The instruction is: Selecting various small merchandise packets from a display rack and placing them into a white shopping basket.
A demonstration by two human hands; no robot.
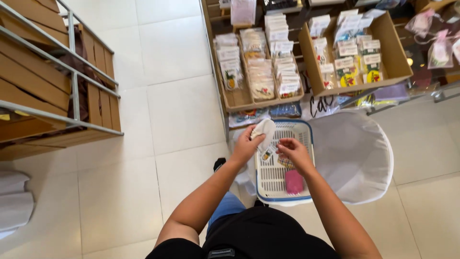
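Note:
My left hand [246, 143] holds a small white pouch-like packet [265, 129] above a white plastic basket with a blue rim [273, 177]. My right hand [293, 151] pinches the small tag or card [267, 154] that hangs from the packet's lower end. A pink item [293, 182] and a small patterned item [285, 162] lie inside the basket. The basket rests on a white cloth-covered seat [354, 153] in front of me.
Cardboard trays [239, 98] filled with several small packaged goods [261, 79] stand on a shelf ahead, another tray [393, 52] to the right. A wooden crate rack with metal bars [72, 86] stands at the left. White tiled floor [177, 110] lies between. White fabric [14, 201] sits far left.

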